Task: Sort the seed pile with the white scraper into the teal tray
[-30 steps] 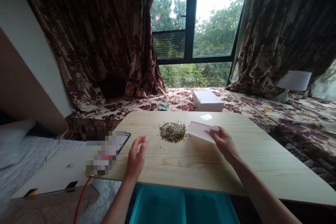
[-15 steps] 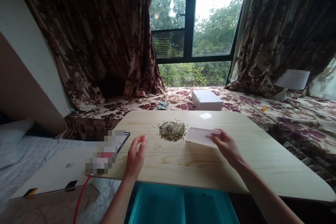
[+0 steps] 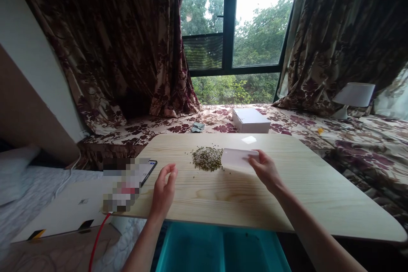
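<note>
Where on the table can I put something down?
Bare wood shows on the table right of the right hand, out to the right edge. Another patch runs between that hand and the left hand, on the near side of the grain pile. It's crowded around that pile, with the white flat piece beside it, and by the phone.

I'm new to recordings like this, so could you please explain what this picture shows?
There is no machine here: these are a person's bare hands, seen from a camera worn on the head. The right hand holds a pale rectangular piece, perhaps plastic, at the right edge of a pile of small greenish beans and white grains. The pile lies on a wooden table. The left hand, holding nothing, is between the pile and a phone. A teal divided bin sits below.
</note>
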`<state>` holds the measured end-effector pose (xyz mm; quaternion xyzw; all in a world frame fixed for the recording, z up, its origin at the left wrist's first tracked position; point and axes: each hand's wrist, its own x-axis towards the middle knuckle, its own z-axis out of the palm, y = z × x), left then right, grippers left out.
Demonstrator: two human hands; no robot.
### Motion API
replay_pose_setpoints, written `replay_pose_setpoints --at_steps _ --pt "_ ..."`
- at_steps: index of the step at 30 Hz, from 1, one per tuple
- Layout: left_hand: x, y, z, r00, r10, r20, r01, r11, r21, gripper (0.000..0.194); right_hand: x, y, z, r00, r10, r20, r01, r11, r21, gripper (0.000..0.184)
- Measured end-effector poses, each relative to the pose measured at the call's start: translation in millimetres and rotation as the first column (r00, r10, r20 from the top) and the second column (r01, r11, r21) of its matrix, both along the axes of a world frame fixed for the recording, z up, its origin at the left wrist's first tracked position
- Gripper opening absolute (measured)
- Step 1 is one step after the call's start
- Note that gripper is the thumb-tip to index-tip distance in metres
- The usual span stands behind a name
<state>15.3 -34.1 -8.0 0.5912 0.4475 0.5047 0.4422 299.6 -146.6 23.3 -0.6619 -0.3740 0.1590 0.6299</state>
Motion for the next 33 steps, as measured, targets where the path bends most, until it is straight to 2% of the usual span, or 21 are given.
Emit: replay_pose_setpoints --at_steps 8,22,29,33 --pt "-0.2 0.4 0.1 1.000 -0.003 -0.004 0.003 1.000 0.010 0.043 -0.1 -10.0 2.7 0.999 0.032 -0.021 -0.032 0.999 0.004 0.016" --pt "-0.6 0.2 -0.5 1.000 0.004 -0.009 -0.004 1.000 0.014 0.042 -10.4 3.8 3.0 0.998 0.067 0.021 -0.067 0.998 0.002 0.017" --pt "-0.8 0.1 -1.0 1.000 0.000 -0.005 0.000 1.000 0.012 0.042 -11.2 -5.2 6.4 0.994 0.111 0.002 -0.111 0.994 -0.005 0.015" --pt "-0.7 0.4 -0.9 1.000 0.002 -0.006 -0.002 1.000 0.023 0.042 -5.7 -8.3 6.7 0.999 0.048 0.009 -0.048 0.999 -0.005 0.016"
